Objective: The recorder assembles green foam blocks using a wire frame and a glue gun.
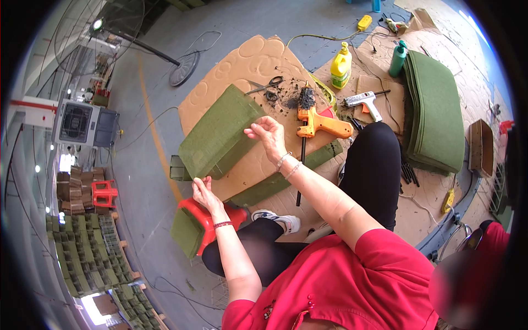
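In front of me lies a green felt-covered box (220, 129), set at a slant with its broad flat face up; wire shows along its near side and at its left end. The fingers of my left hand (206, 198) are closed at its near left corner. My right hand (267, 136) pinches at its right edge, thumb and fingertips together. An orange glue gun (319, 124) with a blackened nozzle and a long black glue stick lies to the right. Black-handled scissors (270, 88) rest beyond the box.
Cardboard (212, 77) covers the floor under the work. At right are a white glue gun (366, 103), a yellow jug (341, 67), a green bottle (397, 58) and stacked green felt sheets (434, 110). A red stool (214, 217) stands near my left knee; cables cross the floor.
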Tool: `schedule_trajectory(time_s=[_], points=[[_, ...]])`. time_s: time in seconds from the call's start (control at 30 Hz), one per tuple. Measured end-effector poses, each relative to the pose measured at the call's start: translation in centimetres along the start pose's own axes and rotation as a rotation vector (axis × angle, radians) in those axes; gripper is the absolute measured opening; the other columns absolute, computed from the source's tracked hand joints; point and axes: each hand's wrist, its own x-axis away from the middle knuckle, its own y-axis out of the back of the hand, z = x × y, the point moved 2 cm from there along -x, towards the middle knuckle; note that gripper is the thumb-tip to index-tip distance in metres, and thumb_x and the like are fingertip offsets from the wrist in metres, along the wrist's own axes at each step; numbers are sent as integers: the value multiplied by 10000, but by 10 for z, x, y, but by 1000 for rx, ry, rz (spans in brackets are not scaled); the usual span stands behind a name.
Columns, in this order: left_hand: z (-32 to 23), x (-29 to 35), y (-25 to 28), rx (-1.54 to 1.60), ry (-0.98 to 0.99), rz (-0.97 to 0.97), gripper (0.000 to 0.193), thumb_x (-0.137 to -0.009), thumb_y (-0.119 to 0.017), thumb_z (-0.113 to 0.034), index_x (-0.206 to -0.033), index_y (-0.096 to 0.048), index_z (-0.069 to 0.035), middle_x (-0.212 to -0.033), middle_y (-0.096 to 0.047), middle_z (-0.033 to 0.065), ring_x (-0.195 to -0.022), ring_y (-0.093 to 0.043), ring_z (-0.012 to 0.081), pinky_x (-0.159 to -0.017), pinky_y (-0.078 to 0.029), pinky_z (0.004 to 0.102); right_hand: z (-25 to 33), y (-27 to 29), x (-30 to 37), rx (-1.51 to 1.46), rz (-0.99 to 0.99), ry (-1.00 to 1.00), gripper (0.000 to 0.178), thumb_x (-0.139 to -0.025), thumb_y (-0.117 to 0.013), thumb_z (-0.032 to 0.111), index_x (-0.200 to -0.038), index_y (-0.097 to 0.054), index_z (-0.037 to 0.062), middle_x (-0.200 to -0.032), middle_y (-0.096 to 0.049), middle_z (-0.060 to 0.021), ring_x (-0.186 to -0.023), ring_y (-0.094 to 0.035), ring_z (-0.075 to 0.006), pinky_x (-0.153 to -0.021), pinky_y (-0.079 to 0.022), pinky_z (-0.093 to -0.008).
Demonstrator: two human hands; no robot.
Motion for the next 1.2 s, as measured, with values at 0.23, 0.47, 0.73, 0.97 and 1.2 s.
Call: schedule_trajectory(time_s=[0.23,0.47,0.73,0.97,1.2], points=[[13,0,-3,125,-5,-3,298,-951,-551,-305,-846,-557,-26,-784,-537,32,-741,-565,128,-821,-531,332,-3,2,1,0,20,49,72,-911,-512,-15,-924,-449,16,-796,-613,-109,-767,-693,-254,-639,-581,-259],[16,-2,1,244,53,15,258,-964,-531,-262,-846,-570,-36,-793,-534,17,-754,-554,93,-826,-539,338,-11,2,-1,11,0,45,111,-904,-555,5,-893,-448,32,-762,-581,-62,-755,-695,-263,-622,-585,-246],[5,-2,6,180,50,141,272,-960,-541,-251,-865,-601,-4,-819,-533,14,-803,-589,106,-812,-534,306,-10,6,-5,5,55,18,142,-893,-572,-1,-876,-441,50,-796,-583,-71,-817,-688,-323,-596,-605,-273],[-1,-9,14,22,48,157,281,-932,-592,-272,-846,-615,-5,-787,-597,19,-738,-607,111,-753,-524,265,-8,6,-5,42,59,23,147,-897,-570,1,-885,-432,50,-805,-589,-70,-842,-684,-322,-646,-604,-281],[-55,6,11,-616,-517,-246,261,-827,-705,-197,-982,-612,-9,-1022,-578,94,-942,-563,218,-821,-471,352,-8,8,-9,76,42,40,130,-892,-571,0,-871,-450,44,-778,-592,-81,-806,-691,-300,-631,-595,-261]])
